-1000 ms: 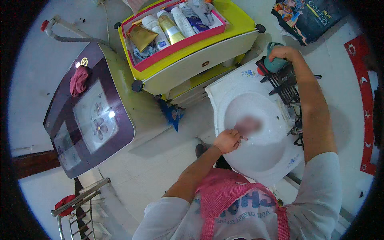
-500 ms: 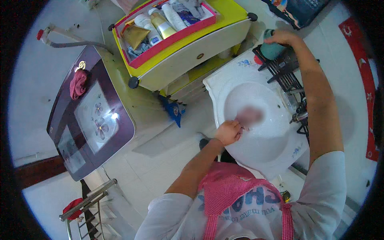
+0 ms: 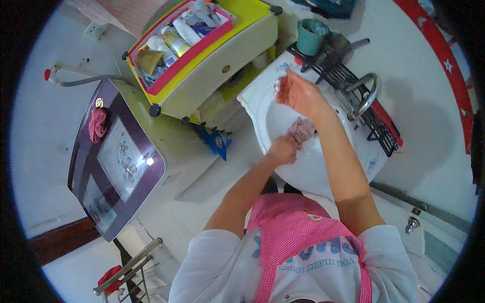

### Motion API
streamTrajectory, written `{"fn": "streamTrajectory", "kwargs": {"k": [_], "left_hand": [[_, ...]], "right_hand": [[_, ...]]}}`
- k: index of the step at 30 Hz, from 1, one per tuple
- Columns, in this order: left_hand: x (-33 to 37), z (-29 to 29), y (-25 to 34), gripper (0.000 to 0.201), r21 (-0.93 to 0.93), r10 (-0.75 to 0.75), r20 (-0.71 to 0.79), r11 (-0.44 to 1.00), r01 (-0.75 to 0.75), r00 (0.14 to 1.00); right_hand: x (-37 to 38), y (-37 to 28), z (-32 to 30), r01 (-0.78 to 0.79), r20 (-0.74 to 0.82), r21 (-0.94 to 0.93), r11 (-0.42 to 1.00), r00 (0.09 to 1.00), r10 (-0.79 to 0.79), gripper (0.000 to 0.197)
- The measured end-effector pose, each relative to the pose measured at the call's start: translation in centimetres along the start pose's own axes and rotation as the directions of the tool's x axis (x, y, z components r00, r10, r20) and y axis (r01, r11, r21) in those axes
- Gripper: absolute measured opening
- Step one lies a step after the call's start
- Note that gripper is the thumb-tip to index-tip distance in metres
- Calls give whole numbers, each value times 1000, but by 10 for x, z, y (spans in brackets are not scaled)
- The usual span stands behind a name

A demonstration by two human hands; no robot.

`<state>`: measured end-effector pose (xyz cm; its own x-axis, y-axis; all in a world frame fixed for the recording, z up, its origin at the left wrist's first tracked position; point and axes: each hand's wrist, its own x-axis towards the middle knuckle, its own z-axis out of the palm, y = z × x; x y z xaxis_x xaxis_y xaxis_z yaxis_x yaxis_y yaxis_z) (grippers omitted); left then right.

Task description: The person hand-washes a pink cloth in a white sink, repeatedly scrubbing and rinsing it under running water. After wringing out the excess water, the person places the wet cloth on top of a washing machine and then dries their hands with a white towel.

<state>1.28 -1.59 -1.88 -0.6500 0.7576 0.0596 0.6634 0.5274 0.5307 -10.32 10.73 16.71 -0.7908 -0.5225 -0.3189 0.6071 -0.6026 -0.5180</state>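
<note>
My left hand [image 3: 283, 150] is closed around a bunched pinkish cloth [image 3: 302, 131], low in the basin of the white sink [image 3: 323, 171]. Above the basin's far left side hovers my right hand [image 3: 303, 96], its fingers curled inward. A bit of whitish stuff [image 3: 277, 88] shows at its fingertips; what it is I cannot make out. A green cup [image 3: 310, 38] stands on the black rack [image 3: 348, 76] behind the basin, apart from my right hand.
A curved metal faucet [image 3: 366, 98] rises at the sink's back right. Left of the sink stand a yellow-and-white cabinet [image 3: 212, 76] with a pink-edged box [image 3: 194, 48] of tubes, and a purple-topped washing machine [image 3: 156, 166] with a pink cloth on its lid. A metal rail [image 3: 131, 265] is at lower left.
My right hand has left the green cup and come down over the basin, now with whitish stuff at its fingertips. The left hand stays on the cloth. The whole view has shifted.
</note>
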Motion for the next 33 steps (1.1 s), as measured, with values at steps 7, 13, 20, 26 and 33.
{"fn": "streamTrajectory", "kwargs": {"k": [7, 13, 20, 26, 33], "left_hand": [[13, -3, 14, 25, 28, -148, 74, 989, 147, 986], [-9, -20, 36, 36, 49, 8, 39, 999, -10, 999], [-25, -24, 36, 38, 149, 66, 88, 986, -79, 994], [-22, -23, 37, 35, 142, 73, 70, 986, -82, 995], [-21, -21, 35, 35, 101, 78, 34, 992, -82, 996]], "right_hand": [[-71, 89, -172, 79, -596, 56, 995, 803, -30, 26], [-52, 155, -216, -84, -533, -685, 723, 734, -420, 31], [-76, 183, -174, -180, -61, -955, -237, 897, -437, 34], [-94, 143, -175, -289, -170, -938, -192, 865, -472, 21], [-46, 143, -230, -474, -408, -876, 90, 627, -664, 40]]}}
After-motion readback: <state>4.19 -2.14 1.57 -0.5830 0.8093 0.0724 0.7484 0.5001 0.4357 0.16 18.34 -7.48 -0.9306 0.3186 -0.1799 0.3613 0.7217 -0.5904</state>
